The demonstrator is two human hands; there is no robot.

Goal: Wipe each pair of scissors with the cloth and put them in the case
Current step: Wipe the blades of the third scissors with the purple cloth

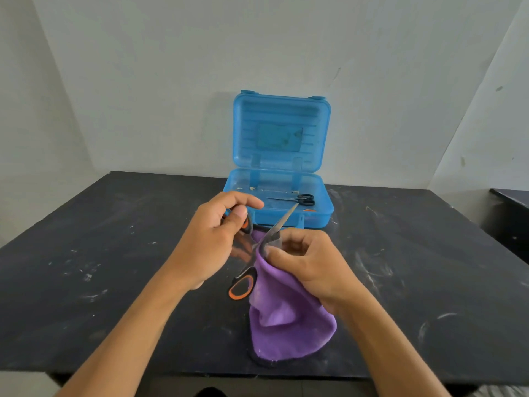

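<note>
Gripping the upper handle loop of the orange-and-black scissors (259, 253), the left hand (211, 239) has its fingers (243, 200) and thumb curled round that loop, just in front of the open blue case (323, 210). These scissors are spread open: one blade points up and away toward the case, and the other handle loop, black rimmed with orange, hangs low between the two forearms. The right hand (309, 262) pinches the purple cloth (286, 310) against the blade near the pivot, thumb on the near side and fingers folded behind, so the cloth wraps the metal there. From that pinch the cloth drapes down to the dark surface (100, 267), its dark-edged hem lying close to the near edge. The case stands toward the back of the surface with its lid raised against the pale wall (143, 81). Inside its tray lies a smaller pair of black-handled scissors (294, 199), blades pointing left, handles to the right. A bit of orange shows at the tray's right front corner; what it belongs to cannot be told. Pale scuffs and scratches mark the surface around both arms.
</note>
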